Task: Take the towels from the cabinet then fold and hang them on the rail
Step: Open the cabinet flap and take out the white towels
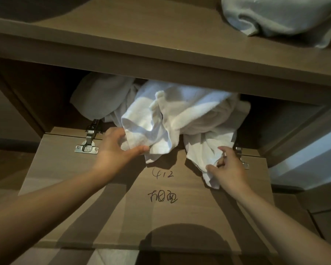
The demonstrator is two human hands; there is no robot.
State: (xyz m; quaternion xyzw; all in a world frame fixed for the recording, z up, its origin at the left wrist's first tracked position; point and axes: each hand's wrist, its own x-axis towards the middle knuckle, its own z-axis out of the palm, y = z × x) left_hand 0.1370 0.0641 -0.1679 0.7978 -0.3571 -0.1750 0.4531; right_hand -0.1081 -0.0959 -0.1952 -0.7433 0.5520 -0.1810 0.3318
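Note:
A crumpled pile of white towels (180, 109) spills out of the open wooden cabinet (33, 96) onto its folded-down door (122, 207). My left hand (115, 150) grips a bunched end of a towel (147, 134) at the pile's left front. My right hand (227, 167) pinches the hanging corner of another towel (204, 150) on the right, thumb and fingers curled round the cloth. A greyer towel (99, 96) lies deeper in, at the back left. No rail is in view.
The shelf (161, 35) above carries a pale bundle of cloth (279, 14) at the top right. Metal hinges (87, 144) join the door to the cabinet on both sides. Handwritten marks (161, 186) sit on the door's inner face. A light wall panel (313, 159) stands right.

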